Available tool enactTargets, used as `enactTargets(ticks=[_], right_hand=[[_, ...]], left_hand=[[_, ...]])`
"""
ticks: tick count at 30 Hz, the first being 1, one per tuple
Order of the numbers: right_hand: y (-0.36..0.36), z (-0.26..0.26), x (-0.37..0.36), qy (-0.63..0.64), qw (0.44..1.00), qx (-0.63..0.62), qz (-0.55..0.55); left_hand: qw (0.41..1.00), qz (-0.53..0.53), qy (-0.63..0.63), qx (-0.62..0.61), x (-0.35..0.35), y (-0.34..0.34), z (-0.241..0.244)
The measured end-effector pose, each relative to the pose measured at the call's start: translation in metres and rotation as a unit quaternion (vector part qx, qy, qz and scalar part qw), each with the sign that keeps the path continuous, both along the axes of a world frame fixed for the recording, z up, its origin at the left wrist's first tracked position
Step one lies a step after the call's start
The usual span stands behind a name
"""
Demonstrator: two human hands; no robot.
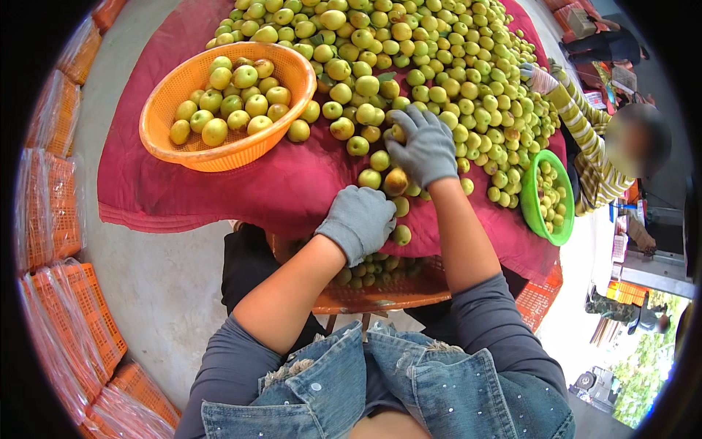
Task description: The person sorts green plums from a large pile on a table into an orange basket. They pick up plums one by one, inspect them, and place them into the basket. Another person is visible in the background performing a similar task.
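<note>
My left hand [359, 219], in a grey knit glove, is curled at the near edge of the red cloth [247, 192]. Its palm is turned out of sight, so I cannot tell whether it holds anything. My right hand [423, 147], gloved alike, reaches palm down into the pile of green jujubes [466, 88]. One jujube [398, 133] sits between its thumb and forefinger. A browned jujube [395, 181] lies between the two hands. Below the cloth's edge, an orange basket [384, 304] at my lap holds many jujubes, partly hidden by my left forearm.
An orange colander [219, 159] with jujubes stands on the left of the cloth. On the right edge is a green basket [565, 219] of jujubes. A co-worker in striped sleeves [576, 110] reaches into the pile. Plastic-wrapped orange crates [55, 208] line the left.
</note>
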State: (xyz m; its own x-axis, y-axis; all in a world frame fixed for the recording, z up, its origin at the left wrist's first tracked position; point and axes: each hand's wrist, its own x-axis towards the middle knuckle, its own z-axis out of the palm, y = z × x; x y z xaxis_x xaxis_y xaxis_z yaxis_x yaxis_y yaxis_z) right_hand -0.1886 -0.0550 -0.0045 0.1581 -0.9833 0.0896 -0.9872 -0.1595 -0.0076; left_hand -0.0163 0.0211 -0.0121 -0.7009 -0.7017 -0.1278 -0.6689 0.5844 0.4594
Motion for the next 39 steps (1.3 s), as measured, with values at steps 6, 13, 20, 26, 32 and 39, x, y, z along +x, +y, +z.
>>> enactTargets(ticks=[6,13,20,26,32,39], right_hand=[[0.056,0.006,-0.044,0.085,0.995,-0.003,-0.059],[0.015,0.016,0.064,-0.136,0.988,0.054,0.055],[0.008,-0.006,0.097,-0.053,0.979,0.195,-0.035],[-0.042,0.001,0.069,-0.335,0.876,0.338,-0.079],[-0.06,0.071,0.126,-0.622,0.776,0.104,-0.021],[-0.075,0.104,0.136,-0.55,0.772,0.289,0.134]], left_hand=[[0.999,-0.034,-0.024,0.009,-0.003,0.005,0.003],[0.999,-0.032,-0.027,0.018,-0.004,0.0,0.01],[0.994,-0.004,0.081,-0.07,-0.007,0.011,-0.029],[0.996,-0.024,0.008,0.091,0.009,-0.002,0.027],[0.994,0.026,0.103,0.0,0.013,-0.002,0.001],[0.975,0.164,0.112,-0.102,0.013,-0.016,-0.009]])
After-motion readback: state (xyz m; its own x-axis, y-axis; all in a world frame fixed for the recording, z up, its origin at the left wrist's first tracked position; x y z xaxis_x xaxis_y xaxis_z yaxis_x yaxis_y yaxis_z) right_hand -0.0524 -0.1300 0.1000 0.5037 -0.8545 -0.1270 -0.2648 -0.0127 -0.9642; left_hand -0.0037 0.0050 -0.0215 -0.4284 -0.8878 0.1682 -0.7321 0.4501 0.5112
